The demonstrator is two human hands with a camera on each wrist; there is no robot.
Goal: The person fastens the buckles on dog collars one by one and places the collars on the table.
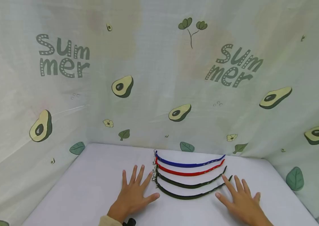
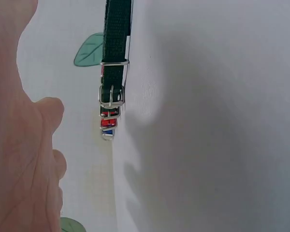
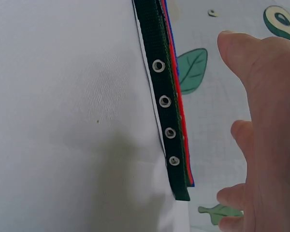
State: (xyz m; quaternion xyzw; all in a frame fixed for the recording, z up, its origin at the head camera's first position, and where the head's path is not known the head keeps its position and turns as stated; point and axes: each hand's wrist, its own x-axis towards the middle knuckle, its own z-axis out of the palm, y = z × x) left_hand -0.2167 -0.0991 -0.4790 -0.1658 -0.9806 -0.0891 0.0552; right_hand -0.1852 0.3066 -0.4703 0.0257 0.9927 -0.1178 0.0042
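Legible text: the word "Summer", set on two lines as "Sum / mer" in grey-green dotted lettering, printed twice on the pale avocado-patterned fabric backdrop (image 1: 159, 78), once above the left hand (image 1: 132, 196), once above the right hand (image 1: 241, 202). No other text observed.

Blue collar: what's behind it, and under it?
Behind the blue collar hangs the avocado-print curtain, with a leaf print right at the table edge. Under it lies the white table; the strip beneath the strap is covered.
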